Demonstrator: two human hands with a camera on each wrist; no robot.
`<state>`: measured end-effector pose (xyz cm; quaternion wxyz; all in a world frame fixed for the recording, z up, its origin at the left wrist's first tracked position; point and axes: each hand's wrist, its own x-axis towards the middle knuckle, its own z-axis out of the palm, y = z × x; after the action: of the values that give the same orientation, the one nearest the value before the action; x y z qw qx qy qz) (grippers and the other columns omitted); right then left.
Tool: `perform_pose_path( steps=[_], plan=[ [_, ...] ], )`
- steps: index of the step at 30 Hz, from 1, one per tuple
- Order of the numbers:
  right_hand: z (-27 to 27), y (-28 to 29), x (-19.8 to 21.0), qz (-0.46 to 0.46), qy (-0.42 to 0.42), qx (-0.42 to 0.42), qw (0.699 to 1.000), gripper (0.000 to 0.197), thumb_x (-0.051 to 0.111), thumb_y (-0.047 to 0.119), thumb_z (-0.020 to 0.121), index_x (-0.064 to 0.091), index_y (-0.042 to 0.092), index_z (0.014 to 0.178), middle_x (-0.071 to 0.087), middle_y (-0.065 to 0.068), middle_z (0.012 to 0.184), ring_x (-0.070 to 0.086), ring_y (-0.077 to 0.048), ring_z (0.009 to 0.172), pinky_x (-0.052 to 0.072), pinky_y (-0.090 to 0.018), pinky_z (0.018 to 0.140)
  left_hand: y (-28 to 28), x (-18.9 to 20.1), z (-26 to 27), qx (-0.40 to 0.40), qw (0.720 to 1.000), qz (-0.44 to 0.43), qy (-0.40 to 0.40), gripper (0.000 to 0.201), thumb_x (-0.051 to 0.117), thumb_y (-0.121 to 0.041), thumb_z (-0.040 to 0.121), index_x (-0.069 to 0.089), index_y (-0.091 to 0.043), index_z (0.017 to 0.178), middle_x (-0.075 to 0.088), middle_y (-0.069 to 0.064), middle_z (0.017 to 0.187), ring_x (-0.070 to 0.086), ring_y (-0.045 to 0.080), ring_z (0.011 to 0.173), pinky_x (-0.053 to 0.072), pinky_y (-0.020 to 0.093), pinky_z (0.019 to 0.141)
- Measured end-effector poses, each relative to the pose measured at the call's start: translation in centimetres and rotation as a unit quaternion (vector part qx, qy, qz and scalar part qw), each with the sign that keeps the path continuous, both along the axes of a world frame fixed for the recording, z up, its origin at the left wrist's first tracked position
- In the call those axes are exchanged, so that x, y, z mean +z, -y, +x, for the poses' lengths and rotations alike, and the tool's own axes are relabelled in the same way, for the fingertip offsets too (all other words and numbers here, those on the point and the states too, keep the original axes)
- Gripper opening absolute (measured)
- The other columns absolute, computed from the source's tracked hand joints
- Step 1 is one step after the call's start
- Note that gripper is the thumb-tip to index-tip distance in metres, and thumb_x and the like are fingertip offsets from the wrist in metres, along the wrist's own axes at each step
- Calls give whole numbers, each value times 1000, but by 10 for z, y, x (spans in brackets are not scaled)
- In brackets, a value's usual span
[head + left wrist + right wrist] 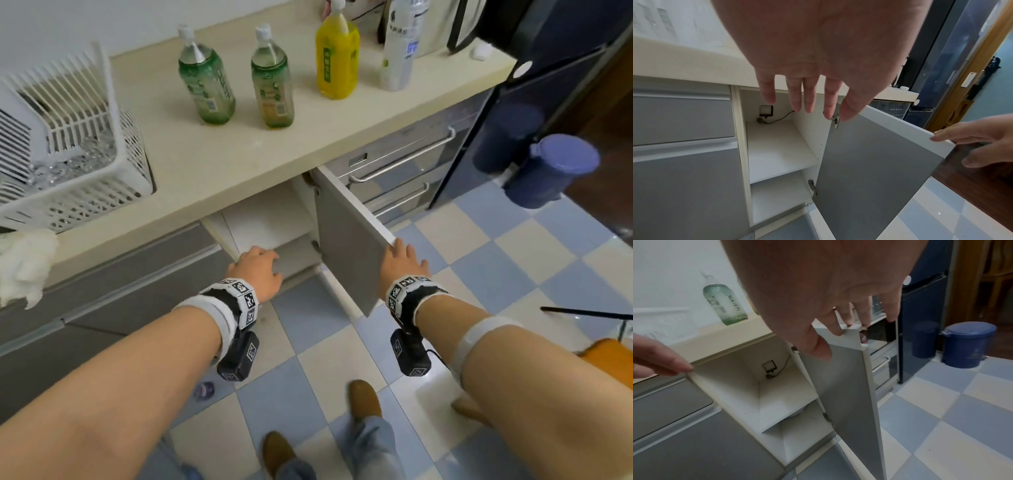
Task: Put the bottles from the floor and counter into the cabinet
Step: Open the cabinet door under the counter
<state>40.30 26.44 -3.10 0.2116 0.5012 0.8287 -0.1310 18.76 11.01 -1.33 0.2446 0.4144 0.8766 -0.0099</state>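
Four bottles stand on the cream counter (212, 171): a green one (205, 75), a green-and-orange one (273, 82), a yellow one (337, 54) and a white one (400, 44). Below, the cabinet is open, with bare white shelves (781, 154). My right hand (402, 263) grips the top outer corner of the grey cabinet door (346, 240), fingers over its top edge (851, 327) and thumb on its face. My left hand (260, 270) hovers with straight fingers (807, 104) before the opening, near its left frame, holding nothing. A small bluish object (204, 390) lies on the floor, partly hidden by my left forearm.
A white dish rack (68, 154) sits at the counter's left and a white cloth (24, 263) hangs over its edge. Drawers with bar handles (404, 161), a dark fridge (548, 68) and a blue bin (555, 171) stand right of the door. A socket and cable (766, 110) are inside the cabinet.
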Motion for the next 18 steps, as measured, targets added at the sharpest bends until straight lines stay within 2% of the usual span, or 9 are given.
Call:
perform_pose_path(
  steps=[3,5,8,13,16,18],
  plan=[
    [-10,-2,10,46,10,69,996,67,61,15,77,38,6,139,30,-17,148,23,-36,142,21,-60,114,4,0,9,42,999,-1,12,46,53,-30,95,51,-26,141,45,4,148,46,27,136,34,50,111],
    [-27,2,15,69,-22,145,987,56,59,19,80,44,10,133,38,-16,139,32,-35,135,29,-56,111,18,2,10,79,997,5,16,46,53,-30,95,51,-26,141,44,4,148,46,27,136,33,50,112],
    [-64,21,22,58,-50,278,957,52,62,18,79,47,11,129,40,-13,131,39,-33,124,40,-47,102,56,4,4,130,991,13,9,46,53,-31,95,51,-26,140,46,3,146,46,27,135,36,49,109],
    [-127,83,20,12,-43,444,895,52,62,7,77,50,10,128,41,-13,131,41,-33,124,44,-48,101,167,-4,-3,263,965,5,-8,43,55,-29,93,55,-25,136,52,6,136,52,29,127,43,44,103],
    [-159,134,-1,-17,0,496,868,60,64,11,80,46,15,137,40,-12,135,41,-33,127,46,-48,101,240,-25,1,339,941,-25,4,39,55,-30,89,60,-27,128,57,8,130,55,33,123,46,45,102],
    [-178,168,-23,-29,33,526,849,66,65,13,80,43,18,141,38,-11,138,42,-34,129,49,-48,97,284,-50,3,372,927,-38,9,37,54,-27,90,60,-24,126,60,11,128,55,36,123,46,45,102]
  ],
)
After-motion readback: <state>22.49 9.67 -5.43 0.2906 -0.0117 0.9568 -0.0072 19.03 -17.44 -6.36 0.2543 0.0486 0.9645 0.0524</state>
